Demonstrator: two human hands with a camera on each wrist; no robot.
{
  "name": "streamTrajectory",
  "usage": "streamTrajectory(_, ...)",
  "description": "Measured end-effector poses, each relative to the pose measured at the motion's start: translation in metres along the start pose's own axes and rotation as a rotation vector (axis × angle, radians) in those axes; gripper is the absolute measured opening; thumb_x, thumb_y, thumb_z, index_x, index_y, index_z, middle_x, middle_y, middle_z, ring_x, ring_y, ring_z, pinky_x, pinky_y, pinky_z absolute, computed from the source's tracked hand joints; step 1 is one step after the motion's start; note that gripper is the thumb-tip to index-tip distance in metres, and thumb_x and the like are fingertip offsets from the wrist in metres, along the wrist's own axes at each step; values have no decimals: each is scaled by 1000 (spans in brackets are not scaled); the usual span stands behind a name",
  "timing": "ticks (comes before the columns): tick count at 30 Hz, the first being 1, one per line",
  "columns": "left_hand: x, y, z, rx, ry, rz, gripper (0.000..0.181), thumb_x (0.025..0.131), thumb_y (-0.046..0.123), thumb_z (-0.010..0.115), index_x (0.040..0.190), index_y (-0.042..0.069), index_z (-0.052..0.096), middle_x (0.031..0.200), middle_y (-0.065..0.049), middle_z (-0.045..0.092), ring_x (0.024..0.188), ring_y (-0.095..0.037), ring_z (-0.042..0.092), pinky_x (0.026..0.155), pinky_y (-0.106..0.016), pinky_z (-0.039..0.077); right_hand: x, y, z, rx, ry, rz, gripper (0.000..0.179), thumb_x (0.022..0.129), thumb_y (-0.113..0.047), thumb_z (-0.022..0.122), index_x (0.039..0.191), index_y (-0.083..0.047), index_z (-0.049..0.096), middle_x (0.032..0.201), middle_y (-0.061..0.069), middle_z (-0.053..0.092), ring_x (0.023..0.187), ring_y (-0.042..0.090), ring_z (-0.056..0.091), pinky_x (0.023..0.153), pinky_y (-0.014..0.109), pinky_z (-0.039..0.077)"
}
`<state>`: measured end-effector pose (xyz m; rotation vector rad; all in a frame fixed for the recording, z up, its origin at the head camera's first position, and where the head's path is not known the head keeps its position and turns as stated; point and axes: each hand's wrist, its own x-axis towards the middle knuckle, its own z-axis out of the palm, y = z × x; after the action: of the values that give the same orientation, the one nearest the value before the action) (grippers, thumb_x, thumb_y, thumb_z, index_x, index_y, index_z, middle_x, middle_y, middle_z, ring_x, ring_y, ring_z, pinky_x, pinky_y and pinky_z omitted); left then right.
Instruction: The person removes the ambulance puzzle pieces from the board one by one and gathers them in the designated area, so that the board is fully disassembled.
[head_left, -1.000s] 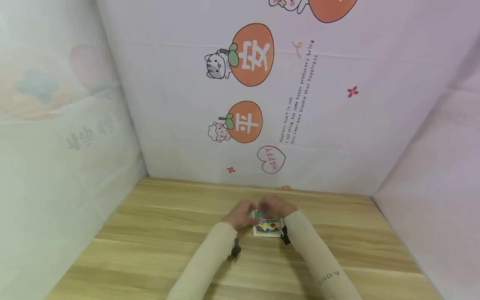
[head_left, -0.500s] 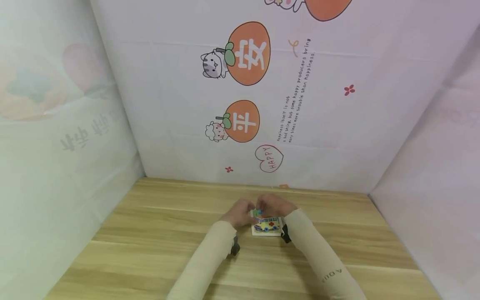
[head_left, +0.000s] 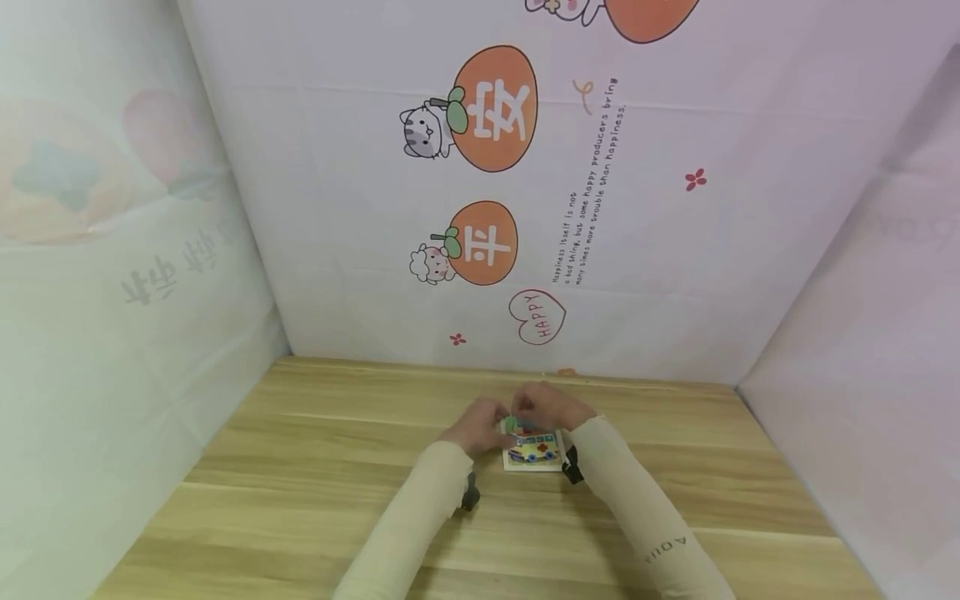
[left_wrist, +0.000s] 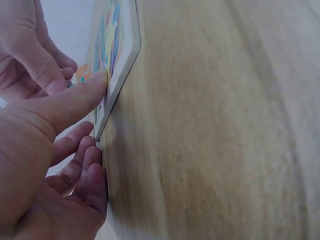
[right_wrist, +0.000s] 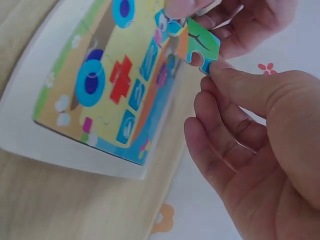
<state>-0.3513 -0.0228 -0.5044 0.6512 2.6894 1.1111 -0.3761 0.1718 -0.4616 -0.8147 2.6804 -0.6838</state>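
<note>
The head view looks forward and down from above the forearms, at long range, and covers the tabletop (head_left: 300,467) and the back wall (head_left: 360,192); the left hand (head_left: 476,429) and right hand (head_left: 551,407) appear small, low in frame. The left wrist view sits close beside its hand, skims the tabletop, and is rolled so that this surface stands nearly vertical. The right wrist view, equally close, faces the printed side of the puzzle board (right_wrist: 75,151) obliquely. Both wrist views share the board and both hands.
</note>
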Motion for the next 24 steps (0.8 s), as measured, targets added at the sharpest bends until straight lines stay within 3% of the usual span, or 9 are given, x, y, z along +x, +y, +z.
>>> streamTrajectory(7,1,0,2,20,13,0,47,84,14,87,124,-4,69,130,-21,72,122,-36,68,111,-51,55,-7,5,-12,-47,31,-67,8,102,-4,64,100,-6,72,96,5,73,88,11,65,85,33,62)
streamTrajectory(12,1,0,2,13,10,-8,51,84,15,87,127,-5,68,131,-23,70,123,-38,67,112,-52,54,-19,16,-23,-91,74,-110,8,99,-3,68,92,-4,71,89,9,72,81,15,61,85,33,51)
streamTrajectory(16,2,-2,3,-6,16,-27,55,83,16,88,129,-4,67,134,-22,69,125,-38,66,113,-52,53,-31,35,-31,-129,124,-75,11,98,-3,69,88,-8,70,90,5,67,85,15,55,84,32,46)
streamTrajectory(24,4,-4,4,1,14,-41,56,83,17,89,130,-3,66,135,-21,69,125,-37,65,113,-51,54,-61,62,-47,-52,123,39,13,102,-4,63,91,-7,68,85,1,65,78,12,55,70,26,48)
